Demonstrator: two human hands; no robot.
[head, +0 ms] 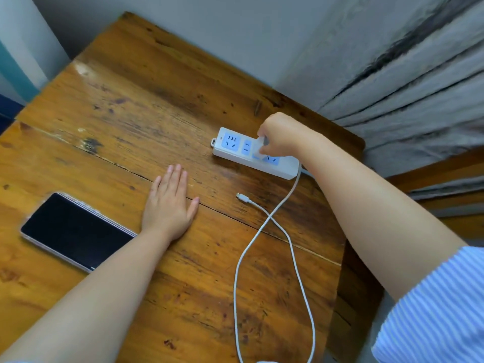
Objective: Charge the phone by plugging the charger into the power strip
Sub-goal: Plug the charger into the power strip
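A white power strip (235, 146) with blue sockets lies at the far right of the wooden table (125, 106). My right hand (281, 137) grips a white charger plug (261, 145) and holds it against a middle socket of the strip. The white cable (262, 226) loops down the table toward me, and its free connector (240, 196) lies bare on the wood below the strip. A black phone (76, 230) lies screen up at the left. My left hand (170, 203) rests flat on the table, fingers spread, just right of the phone.
A grey wall runs behind the table. Grey pleated curtain fabric (408, 82) hangs at the right, beyond the table's right edge. A wooden rail (440, 174) shows at the far right.
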